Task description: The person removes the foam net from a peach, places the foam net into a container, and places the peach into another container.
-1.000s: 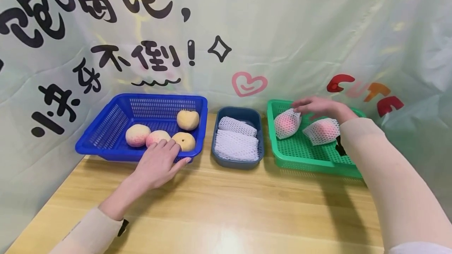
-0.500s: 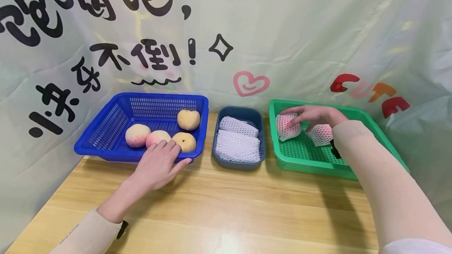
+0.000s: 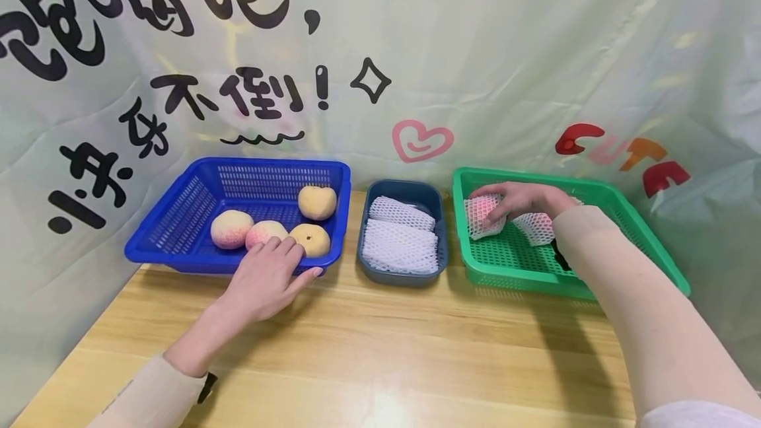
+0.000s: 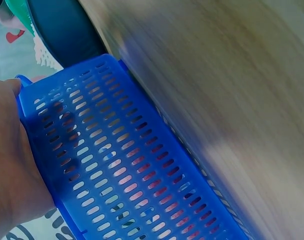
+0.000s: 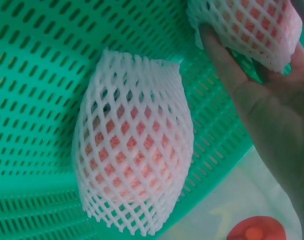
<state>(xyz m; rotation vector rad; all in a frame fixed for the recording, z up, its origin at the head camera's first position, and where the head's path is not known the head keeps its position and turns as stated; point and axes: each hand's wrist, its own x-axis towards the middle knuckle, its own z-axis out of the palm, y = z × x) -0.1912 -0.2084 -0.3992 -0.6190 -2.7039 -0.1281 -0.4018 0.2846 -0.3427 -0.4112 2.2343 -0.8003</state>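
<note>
My right hand (image 3: 529, 198) holds a peach in a white foam net (image 3: 483, 215) at the left end of the green basket (image 3: 523, 281). In the right wrist view its thumb and fingers lie round that netted peach (image 5: 252, 30). A second netted peach (image 5: 134, 145) lies in the basket beside the hand. My left hand (image 3: 267, 279) rests over the front rim of the blue basket (image 3: 172, 256), its fingers draped inside near the bare peaches and its thumb along the rim. One pink peach (image 3: 265, 232) is partly hidden by these fingers. Yellow peaches (image 3: 317, 202) lie at the right.
Between the baskets stands a dark blue-grey box (image 3: 401, 277) with white foam nets (image 3: 399, 245) in it. All three containers stand along the back of a wooden table (image 3: 368, 342). A printed cloth (image 3: 487, 71) hangs close behind them.
My right hand has come down from above the left netted peach and taken hold of it, shifting and tilting it slightly. The left hand stays in place on the blue basket's rim.
</note>
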